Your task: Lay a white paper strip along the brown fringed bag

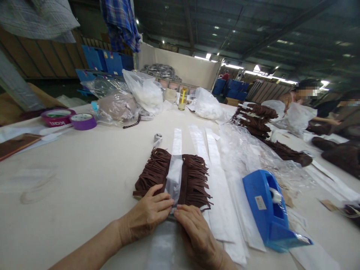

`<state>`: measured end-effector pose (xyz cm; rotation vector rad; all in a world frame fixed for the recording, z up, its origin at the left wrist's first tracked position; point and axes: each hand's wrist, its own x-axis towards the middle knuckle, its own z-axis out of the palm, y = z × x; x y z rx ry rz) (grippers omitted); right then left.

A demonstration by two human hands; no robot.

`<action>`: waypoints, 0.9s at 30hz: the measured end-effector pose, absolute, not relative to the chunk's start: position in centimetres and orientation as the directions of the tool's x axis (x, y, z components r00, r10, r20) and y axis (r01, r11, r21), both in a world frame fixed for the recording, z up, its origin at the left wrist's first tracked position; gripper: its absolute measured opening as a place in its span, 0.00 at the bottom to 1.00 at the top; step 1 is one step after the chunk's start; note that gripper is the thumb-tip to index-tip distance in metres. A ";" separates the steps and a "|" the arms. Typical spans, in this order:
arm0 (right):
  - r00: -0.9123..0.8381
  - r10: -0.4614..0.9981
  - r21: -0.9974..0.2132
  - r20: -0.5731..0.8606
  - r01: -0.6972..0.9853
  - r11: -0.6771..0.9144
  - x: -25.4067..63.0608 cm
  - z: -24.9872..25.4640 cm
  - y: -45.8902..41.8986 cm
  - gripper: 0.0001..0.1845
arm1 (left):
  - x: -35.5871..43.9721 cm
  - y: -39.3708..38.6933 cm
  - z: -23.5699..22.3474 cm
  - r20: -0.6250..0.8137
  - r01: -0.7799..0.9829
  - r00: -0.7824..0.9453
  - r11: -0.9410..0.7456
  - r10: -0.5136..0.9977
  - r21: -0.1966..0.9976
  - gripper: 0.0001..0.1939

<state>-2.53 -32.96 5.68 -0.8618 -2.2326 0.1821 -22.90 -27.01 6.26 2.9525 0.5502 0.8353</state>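
A dark brown fringed piece (pixel 194 180), likely suede or leather, lies on the table before me. A white translucent strip (pixel 176 150) runs lengthwise over its middle and continues toward me under my hands. My left hand (pixel 149 210) rests with fingers stretched over the piece's near left edge, fingertips touching the strip. At the near edge, my right hand (pixel 194 228) has its fingers bent and pressed together on the strip; its thumb is hidden. More long white strips (pixel 222 202) lie just right of the piece.
A blue tape dispenser (pixel 261 210) stands at right, beside crumpled clear plastic (pixel 247 150). Farther back is a stack of brown fringed pieces (pixel 253 118). Purple tape rolls (pixel 83 122) and a phone-like brown slab (pixel 18 145) lie left. Stuffed plastic bags (pixel 146 92) line the back. People work at right.
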 end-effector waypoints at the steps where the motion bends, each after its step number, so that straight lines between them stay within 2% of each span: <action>1: -0.476 0.644 -0.358 0.599 0.560 0.747 -2.4 5.5 -33.5 0.23 | -22.8 -27.1 6.4 0.522 0.322 0.790 -0.943 0.320 0.090 0.15; 5: -0.354 0.726 -0.428 0.589 0.625 0.653 -2.2 4.1 -35.9 0.16 | -22.6 -27.3 6.7 0.505 0.299 0.814 -0.952 0.288 0.061 0.18; 8: -0.327 0.818 -0.574 0.473 0.590 0.567 -2.9 3.3 -37.0 0.12 | -22.7 -27.3 6.5 0.514 0.304 0.802 -0.949 0.303 0.085 0.19; 12: -0.229 0.927 -0.750 0.298 0.545 0.375 -4.3 3.0 -37.3 0.13 | -22.7 -27.4 5.9 0.526 0.309 0.782 -0.941 0.335 0.140 0.19; 17: -0.129 0.968 -0.781 0.215 0.572 0.249 -5.2 3.2 -37.1 0.16 | -22.7 -27.5 5.6 0.531 0.335 0.770 -0.932 0.353 0.134 0.18; 27: -0.155 0.981 -0.785 0.117 0.591 0.187 -5.1 3.1 -36.9 0.17 | -22.7 -27.5 5.8 0.551 0.344 0.756 -0.931 0.353 0.123 0.15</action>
